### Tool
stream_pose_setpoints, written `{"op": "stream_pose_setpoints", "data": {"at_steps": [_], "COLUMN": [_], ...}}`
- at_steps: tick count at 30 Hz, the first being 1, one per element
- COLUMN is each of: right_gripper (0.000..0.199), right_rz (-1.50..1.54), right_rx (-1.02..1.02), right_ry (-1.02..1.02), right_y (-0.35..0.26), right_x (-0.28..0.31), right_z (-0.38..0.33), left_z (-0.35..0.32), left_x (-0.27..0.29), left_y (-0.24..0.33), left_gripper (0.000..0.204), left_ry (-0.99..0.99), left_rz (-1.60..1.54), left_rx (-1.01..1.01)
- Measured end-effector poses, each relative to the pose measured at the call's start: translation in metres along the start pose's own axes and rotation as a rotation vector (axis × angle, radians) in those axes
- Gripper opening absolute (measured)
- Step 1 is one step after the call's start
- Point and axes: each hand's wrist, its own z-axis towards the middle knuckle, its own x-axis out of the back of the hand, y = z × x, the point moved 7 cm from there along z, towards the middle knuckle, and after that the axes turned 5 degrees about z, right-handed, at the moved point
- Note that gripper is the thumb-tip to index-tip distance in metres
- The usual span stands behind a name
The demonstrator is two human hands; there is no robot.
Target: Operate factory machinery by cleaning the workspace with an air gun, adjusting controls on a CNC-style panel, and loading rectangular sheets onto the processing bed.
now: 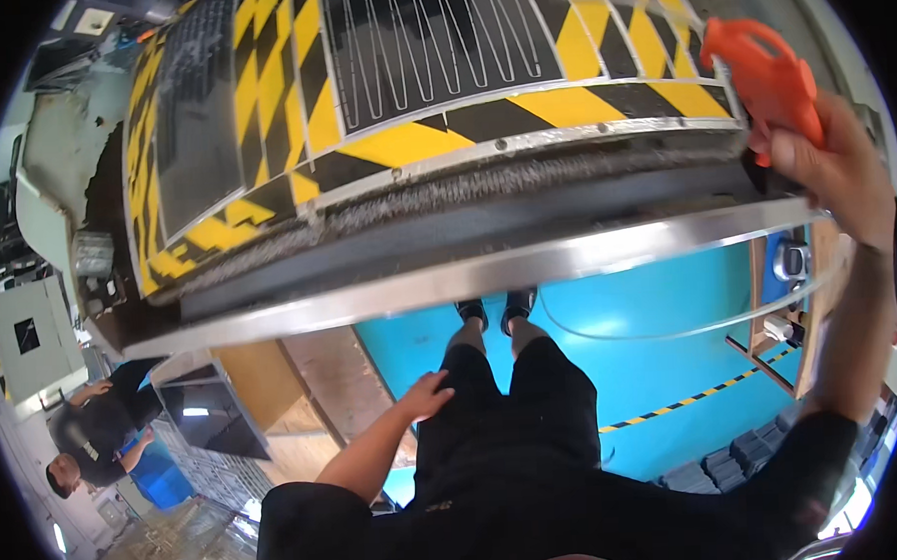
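One orange gun-shaped tool (772, 78) is beside the striped panel (601, 103), gripped in our right hand (842, 168) as we apparently position it, steady aim being needed next, our left hand (430, 395) empty, fingers loose.

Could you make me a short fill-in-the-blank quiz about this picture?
1. The right hand grips an orange tool, while the left hand holds ____.
2. The striped tape combines black with ____.
3. The person's shorts are coloured ____.

Missing words: nothing; yellow; black.
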Motion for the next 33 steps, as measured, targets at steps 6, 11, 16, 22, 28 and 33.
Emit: {"op": "stream_pose_setpoints", "data": {"at_steps": [6,11,16,22,28,33], "right_gripper": [0.051,0.05,0.05,0.049,0.048,0.048], "right_rz": [0.048,0.094,0.152,0.257,0.369,0.469], "right_rx": [0.34,0.365,0.359,0.36,0.345,0.34], "right_ry": [0.047,0.074,0.076,0.074,0.078,0.083], "right_y": [0.033,0.037,0.037,0.031,0.032,0.031], "right_x": [-0.079,-0.099,-0.125,-0.146,-0.164,-0.173], "right_z": [0.066,0.078,0.083,0.082,0.082,0.082], "left_z": [0.075,0.101,0.11,0.141,0.162,0.171], "left_x": [-0.04,-0.057,-0.102,-0.132,-0.125,-0.101], "left_y": [0.026,0.011,-0.04,-0.081,-0.051,-0.029], "left_gripper": [0.088,0.096,0.097,0.1,0.099,0.097], "left_ry": [-0.347,-0.407,-0.285,-0.077,-0.178,-0.27], "left_rz": [0.43,0.375,0.32,0.226,0.271,0.313], "left_rx": [0.3,0.098,-0.134,-0.363,-0.273,-0.176]}}
